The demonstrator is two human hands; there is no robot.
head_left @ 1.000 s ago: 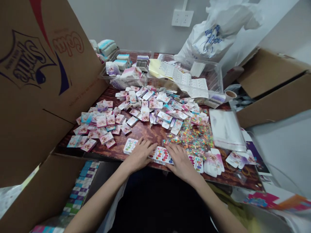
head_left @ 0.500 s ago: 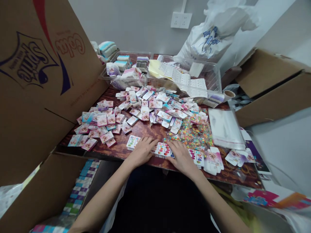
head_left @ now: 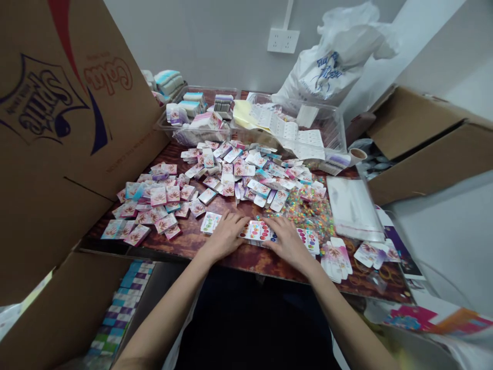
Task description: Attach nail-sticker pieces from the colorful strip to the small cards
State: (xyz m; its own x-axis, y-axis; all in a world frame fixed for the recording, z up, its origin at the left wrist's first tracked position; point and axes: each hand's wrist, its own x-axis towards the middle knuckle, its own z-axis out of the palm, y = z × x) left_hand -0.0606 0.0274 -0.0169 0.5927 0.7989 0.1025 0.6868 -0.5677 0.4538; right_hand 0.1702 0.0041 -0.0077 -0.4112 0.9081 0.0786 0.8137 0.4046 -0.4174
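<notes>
Both hands are down at the near edge of the worktop. The left grip lies palm-down with fingers loosely spread, and its fingertips touch the left end of the dotted sticker card. It's closed on nothing. The right grip mirrors it, flat and open, with its fingers resting on the card's right end, so the card sits pinned flat between the two. Just outside the left grip lies a second dotted card, and just outside the right grip a third one peeks out. Ahead of the right grip is a spill of bright beads, and beyond it to the right a stack of clear bags. Ahead and left of the left grip, small pink cards are scattered widely. A big cardboard box stands further left.
</notes>
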